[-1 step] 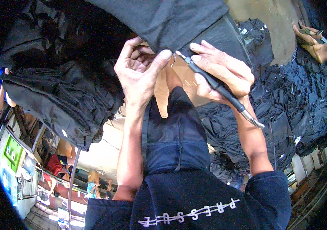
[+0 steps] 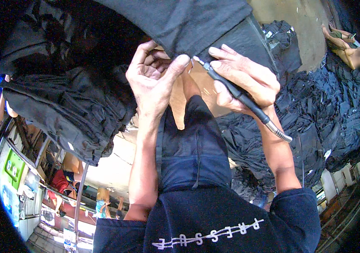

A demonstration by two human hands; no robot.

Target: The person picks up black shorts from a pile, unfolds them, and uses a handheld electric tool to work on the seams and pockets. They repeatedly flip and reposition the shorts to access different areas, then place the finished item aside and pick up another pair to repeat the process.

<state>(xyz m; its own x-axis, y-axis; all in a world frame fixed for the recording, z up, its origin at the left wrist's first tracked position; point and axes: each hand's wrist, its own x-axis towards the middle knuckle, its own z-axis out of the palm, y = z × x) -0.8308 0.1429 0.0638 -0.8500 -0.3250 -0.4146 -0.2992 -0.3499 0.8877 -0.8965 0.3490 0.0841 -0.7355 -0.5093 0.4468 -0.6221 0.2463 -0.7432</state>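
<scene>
In my right hand (image 2: 247, 76) is a black pen-shaped handpiece (image 2: 234, 90) with a metal tip and a springy metal sleeve at its rear end. Its tip points up and left, just short of my left thumb and close to the edge of a dark cloth (image 2: 188, 25). My left hand (image 2: 156, 71) is closed at the cloth's lower corner, thumb against the edge, fingers curled behind. Part of that grip is hidden. The cloth lies over a flat dark board (image 2: 247, 48), whose edge shows beside my right hand.
Heaps of dark garments (image 2: 289, 109) lie on the right. More dark cloth (image 2: 70, 109) hangs at the left. A person (image 2: 348, 50) is on the floor at far right; another in red (image 2: 62, 183) is at lower left, near a green tray (image 2: 14, 168). My leg (image 2: 192, 143) is below my hands.
</scene>
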